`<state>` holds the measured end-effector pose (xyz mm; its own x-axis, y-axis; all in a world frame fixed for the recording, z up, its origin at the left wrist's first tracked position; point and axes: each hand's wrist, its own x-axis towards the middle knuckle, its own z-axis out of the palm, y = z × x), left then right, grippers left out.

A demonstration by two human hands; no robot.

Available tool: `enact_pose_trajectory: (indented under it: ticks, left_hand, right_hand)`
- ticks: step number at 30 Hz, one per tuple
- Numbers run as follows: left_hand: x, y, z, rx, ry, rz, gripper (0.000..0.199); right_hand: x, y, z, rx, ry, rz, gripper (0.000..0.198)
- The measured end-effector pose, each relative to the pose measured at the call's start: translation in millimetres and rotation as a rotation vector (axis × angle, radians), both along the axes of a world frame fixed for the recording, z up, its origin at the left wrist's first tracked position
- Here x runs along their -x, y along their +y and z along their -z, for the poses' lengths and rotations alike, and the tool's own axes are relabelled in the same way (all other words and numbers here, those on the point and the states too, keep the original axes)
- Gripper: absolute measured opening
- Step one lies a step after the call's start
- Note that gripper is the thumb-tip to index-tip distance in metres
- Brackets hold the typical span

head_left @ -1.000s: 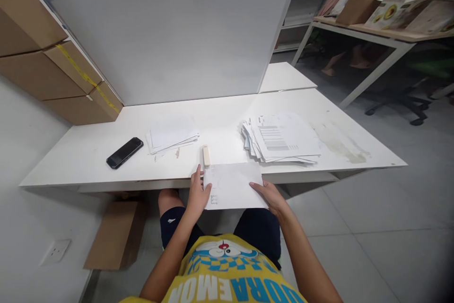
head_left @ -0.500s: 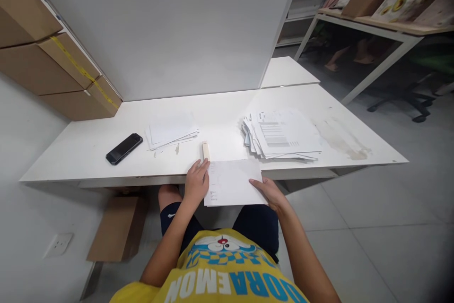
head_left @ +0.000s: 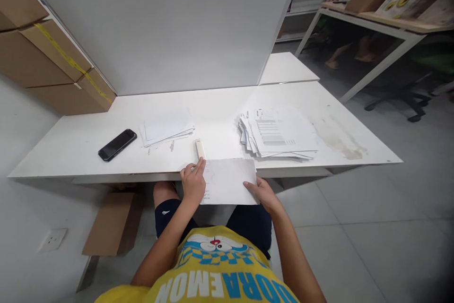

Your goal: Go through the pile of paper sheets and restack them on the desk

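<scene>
- Head view, left hand (head_left: pixel 193 184): a second ago it pinched the paper's left edge; now its fingertips lie over the near end of a beige bar (head_left: pixel 199 148), possibly a stapler. Whether they clamp it or only press down, I cannot tell.
- Head view, right hand (head_left: pixel 264 194): clamped on the right edge of the white paper (head_left: pixel 229 180), thumb on top — much as it was a second ago.
- Head view, the paper: held at the front edge of the white table (head_left: pixel 216 125), mostly out over the person's lap, its upper left corner at the bar's near end under the left fingers. One sheet or several, I cannot tell.
- Head view, what the change means: the work seems to have passed from squaring up the paper to using the bar at its corner — the right hand now appears to do most of the holding.
</scene>
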<state>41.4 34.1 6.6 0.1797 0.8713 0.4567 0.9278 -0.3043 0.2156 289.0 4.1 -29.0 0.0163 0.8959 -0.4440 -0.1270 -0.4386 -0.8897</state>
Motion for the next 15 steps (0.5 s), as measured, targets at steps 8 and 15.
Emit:
enact_pose_trajectory:
  ticks: [8, 15]
  left_hand:
    - [3.9, 4.1, 24.6, 0.013, 0.083, 0.044, 0.043]
    - [10.6, 7.2, 9.3, 0.076, -0.004, 0.133, 0.042]
  right_hand:
    - [0.3, -0.3, 4.5, 0.010, -0.034, 0.037, 0.050]
    - [2.9, -0.8, 3.6, 0.007, -0.068, 0.054, 0.041]
